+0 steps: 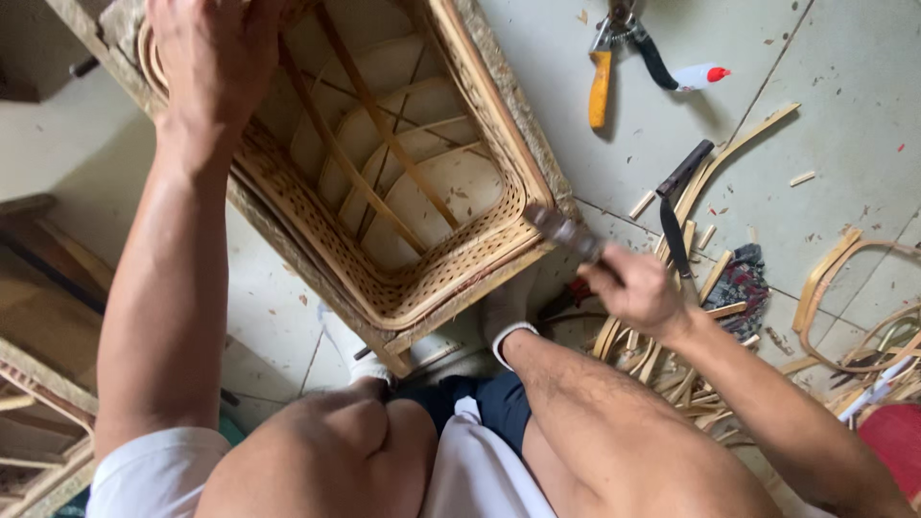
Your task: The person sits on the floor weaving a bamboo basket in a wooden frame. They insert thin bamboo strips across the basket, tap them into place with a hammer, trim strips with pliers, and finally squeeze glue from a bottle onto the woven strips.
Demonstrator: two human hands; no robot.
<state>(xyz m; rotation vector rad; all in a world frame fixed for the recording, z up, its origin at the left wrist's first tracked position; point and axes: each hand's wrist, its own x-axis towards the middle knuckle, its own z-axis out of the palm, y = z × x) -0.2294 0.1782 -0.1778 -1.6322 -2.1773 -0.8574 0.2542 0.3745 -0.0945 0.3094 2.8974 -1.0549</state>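
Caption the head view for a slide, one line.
Left hand steadies a woven rattan frame while the right hand holds a hammer at its corner, above scattered rattan strips.

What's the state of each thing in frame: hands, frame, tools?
left hand: gripping the top edge of the rattan frame.
right hand: closed on a hammer.
hammer: blurred, head at the frame's corner.
rattan frame: tilted, open side to the camera, slats visible inside.
pliers: lying on the floor, untouched.
knife: lying on the floor.
rattan strips: loose, scattered on the floor.
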